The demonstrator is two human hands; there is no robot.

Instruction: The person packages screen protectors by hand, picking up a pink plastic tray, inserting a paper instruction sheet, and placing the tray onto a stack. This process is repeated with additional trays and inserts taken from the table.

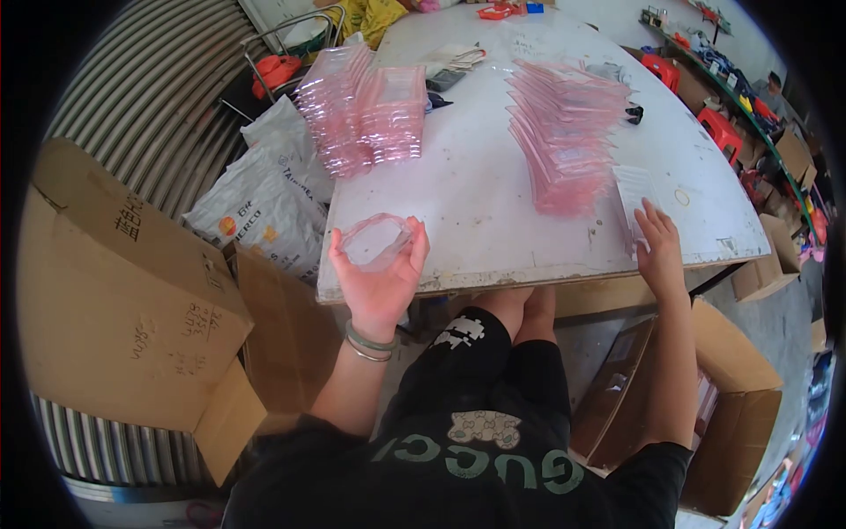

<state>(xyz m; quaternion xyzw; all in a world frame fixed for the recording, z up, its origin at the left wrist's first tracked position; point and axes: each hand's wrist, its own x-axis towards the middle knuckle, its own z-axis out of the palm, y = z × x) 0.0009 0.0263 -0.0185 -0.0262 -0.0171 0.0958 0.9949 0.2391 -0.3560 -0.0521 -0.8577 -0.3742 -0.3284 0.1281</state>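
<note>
My left hand (379, 278) holds a clear plastic bag with pink edges (377, 240) by its mouth, thumb and fingers spread the opening wide above the table's near edge. On the right, my right hand (659, 247) touches the edge of a stack of white cards (636, 189), its fingers stretched out and apart. Left of the cards lies a fanned pile of pink-edged plastic bags (564, 141). Farther back on the left, more shiny pink packets (388, 115) stand in tall stacks at the table's side.
The white table (467, 212) has a worn near edge above my knees. A large cardboard box (123, 282) and a white woven sack (273, 194) stand left. An open carton (731, 432) sits on the floor at right. A rubber band (681, 197) lies beside the cards.
</note>
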